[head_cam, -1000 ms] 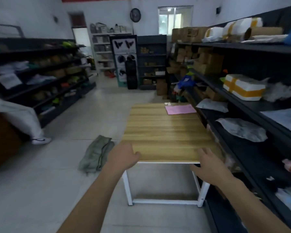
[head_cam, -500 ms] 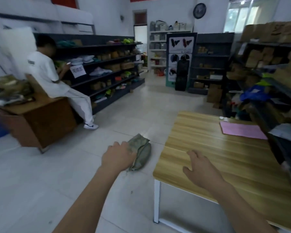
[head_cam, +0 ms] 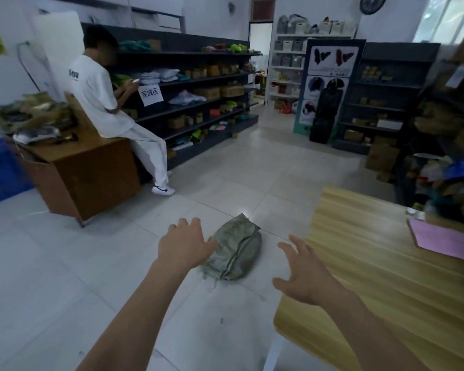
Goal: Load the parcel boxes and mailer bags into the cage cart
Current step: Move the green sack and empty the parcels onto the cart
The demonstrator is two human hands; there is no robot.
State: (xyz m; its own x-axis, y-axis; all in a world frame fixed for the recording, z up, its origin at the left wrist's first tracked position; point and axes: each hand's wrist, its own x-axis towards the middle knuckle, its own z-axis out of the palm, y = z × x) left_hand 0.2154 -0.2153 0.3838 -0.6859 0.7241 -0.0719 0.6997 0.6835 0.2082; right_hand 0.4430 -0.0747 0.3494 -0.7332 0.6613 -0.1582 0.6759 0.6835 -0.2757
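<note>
Room: white floor tiles [head_cam: 65, 263] are seen, with dark shelving [head_cam: 198, 84] run along the far left side.
Change: against half a second ago, the view is turned further left. The left fingers, then curled, are now spread. The right hand, then above the tabletop, is now placed at the table's left edge. The sack, then just beyond the left hand, is now framed by both hands.
Desk: a brown wooden desk [head_cam: 91, 170] is set at the far left and piled with blurred packets [head_cam: 30, 113].
Person: a figure in white [head_cam: 99, 97] is leaned against the desk, turned toward the shelving.
Left hand [head_cam: 184, 245]: it is held palm down above the tiles, fingers spread and loosely bent; nothing is gripped.
Sack: a grey-green sack [head_cam: 236, 253] is laid flat on the tiles between the hands. Its left edge is overlapped by the left thumb side; whether contact is made cannot be told. A gap of floor is left between it and the right fingertips.
Right hand [head_cam: 303, 277]: the fingers are splayed wide and nothing is held.
Table: a wood-grain table [head_cam: 386, 277] is seen at right, with a pink sheet [head_cam: 445, 242] laid on it.
Boxes: cardboard boxes [head_cam: 381, 156] are stacked on the floor far beyond the table, well apart from both hands.
</note>
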